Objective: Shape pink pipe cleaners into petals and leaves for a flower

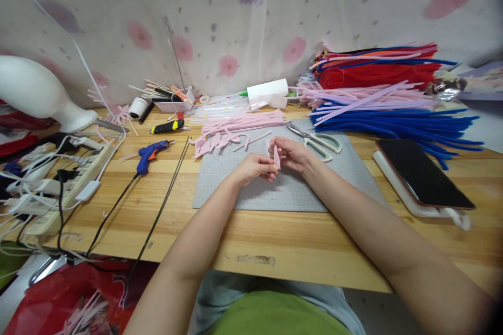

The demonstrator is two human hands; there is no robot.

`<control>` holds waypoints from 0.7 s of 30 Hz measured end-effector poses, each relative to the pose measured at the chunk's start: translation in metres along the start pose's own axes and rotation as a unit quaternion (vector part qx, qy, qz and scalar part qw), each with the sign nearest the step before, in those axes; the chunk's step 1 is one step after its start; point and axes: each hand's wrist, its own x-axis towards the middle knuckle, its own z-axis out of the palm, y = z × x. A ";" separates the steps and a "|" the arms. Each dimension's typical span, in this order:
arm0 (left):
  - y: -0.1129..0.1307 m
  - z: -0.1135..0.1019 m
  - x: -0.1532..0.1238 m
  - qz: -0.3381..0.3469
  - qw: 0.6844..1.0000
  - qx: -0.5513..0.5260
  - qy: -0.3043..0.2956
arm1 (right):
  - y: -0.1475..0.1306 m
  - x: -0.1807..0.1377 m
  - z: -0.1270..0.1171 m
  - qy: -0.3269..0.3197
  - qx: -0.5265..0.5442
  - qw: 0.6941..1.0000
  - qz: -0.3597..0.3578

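Observation:
Over the grey cutting mat (251, 193), my left hand (257, 168) and my right hand (291, 155) meet, both with closed fingers on a bent pink pipe cleaner (276, 156). Its pink length shows between the fingertips, and part of it is hidden by them. Just beyond lie several shaped pink pipe cleaner pieces (216, 142) and one curled at the end (246, 141). A bundle of straight pink pipe cleaners (243, 121) rests behind these. Scissors with pale green handles (324, 144) lie on the mat, past my right hand.
At left are a blue glue gun (148, 157), a yellow-black utility knife (167, 126), thin dark rods (167, 193) and a cable-filled power strip (74, 193). To the right, a black phone (426, 172) sits on a white object, below blue pipe cleaners (393, 124). A white mannequin head (35, 89) stands far left.

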 end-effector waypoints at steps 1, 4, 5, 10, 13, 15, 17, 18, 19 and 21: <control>0.000 0.000 0.000 -0.001 1.000 -0.001 0.002 | 0.000 0.000 0.000 0.004 0.001 1.000 -0.003; 0.001 0.001 0.000 -0.003 1.000 -0.004 0.009 | 0.001 0.001 0.001 0.016 -0.001 1.000 -0.015; 0.000 0.001 0.000 -0.004 1.000 -0.004 0.009 | 0.002 0.001 0.001 0.019 -0.004 1.000 -0.020; 0.000 0.002 0.002 -0.008 1.000 -0.009 0.019 | 0.003 0.000 0.003 0.031 -0.023 0.998 -0.049; -0.001 0.002 0.002 -0.009 0.999 -0.013 0.033 | 0.002 0.001 0.004 0.044 -0.022 0.997 -0.055; -0.001 0.001 0.002 -0.003 0.999 -0.016 0.048 | 0.001 0.001 0.004 0.053 -0.021 0.997 -0.046; -0.001 0.000 0.002 0.007 0.998 -0.016 0.060 | 0.000 0.001 0.003 0.055 -0.013 0.998 -0.032; -0.002 -0.001 0.002 0.011 0.998 -0.016 0.062 | -0.001 0.000 0.002 0.051 -0.006 0.998 -0.024; -0.002 -0.001 0.002 0.014 0.998 -0.016 0.062 | -0.002 0.000 0.001 0.044 0.000 0.999 -0.018; -0.002 -0.001 0.002 0.014 0.998 -0.015 0.058 | -0.003 -0.001 0.000 0.030 0.003 0.999 -0.012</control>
